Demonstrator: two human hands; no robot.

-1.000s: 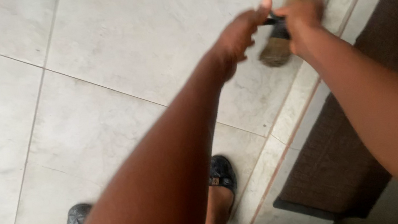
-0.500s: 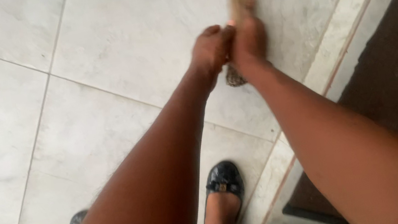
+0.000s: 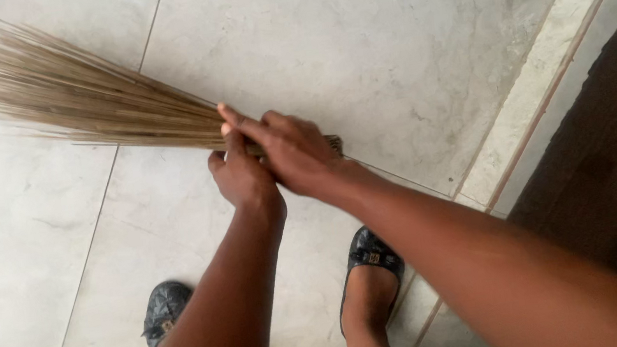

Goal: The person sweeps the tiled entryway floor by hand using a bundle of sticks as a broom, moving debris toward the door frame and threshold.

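Floor tiles point(image 3: 403, 52) lay pale beneath a straw broom point(image 3: 80, 99), bristles fanning up-left from its bound end. Both the right hand point(image 3: 294, 152) and left hand point(image 3: 242, 178) were closed around that end; a firm, low grip would likely steady it.

Black shoes point(image 3: 369, 251) on pale floor tiles point(image 3: 403, 52) beside a dark mat point(image 3: 612, 152).
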